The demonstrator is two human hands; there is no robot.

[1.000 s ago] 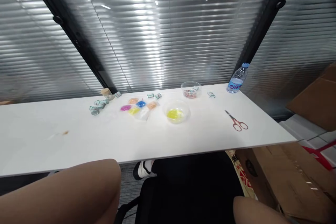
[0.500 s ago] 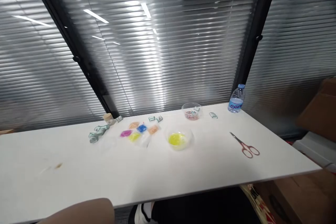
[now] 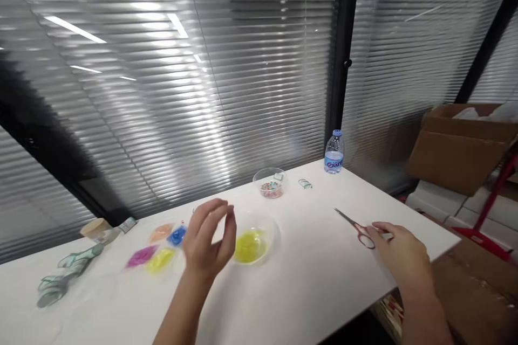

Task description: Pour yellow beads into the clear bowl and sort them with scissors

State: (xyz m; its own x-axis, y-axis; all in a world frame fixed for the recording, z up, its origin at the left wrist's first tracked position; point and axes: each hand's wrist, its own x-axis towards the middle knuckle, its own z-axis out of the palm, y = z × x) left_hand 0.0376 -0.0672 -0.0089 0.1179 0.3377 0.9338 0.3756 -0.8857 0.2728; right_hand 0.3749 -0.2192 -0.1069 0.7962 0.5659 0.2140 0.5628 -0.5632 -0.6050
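My left hand [image 3: 210, 234] is raised over the table, just left of the clear bowl with yellow stuff [image 3: 251, 246]. Its fingers curve toward the thumb with a gap between them, and nothing shows in it. At the right, my right hand [image 3: 400, 253] reaches the handles of the scissors [image 3: 356, 226]. Thumb and fingers are at one handle loop, partly hiding it, while the blades lie pointing to the back left. Left of my left hand lie small packets: magenta [image 3: 141, 256], yellow [image 3: 161, 260], blue [image 3: 177, 235] and orange [image 3: 161, 232].
On the white table [image 3: 299, 280], a clear bowl of colourful bits [image 3: 271, 188] and a water bottle [image 3: 334, 153] stand at the back. Crumpled green-white wrappers [image 3: 73, 269] and a round tan lid [image 3: 95, 227] are at the left. A cardboard box [image 3: 461, 145] sits beyond the right edge.
Both hands have come into view, the right one reaching the scissors, the left one rising beside the yellow bowl. The view has turned to the right.
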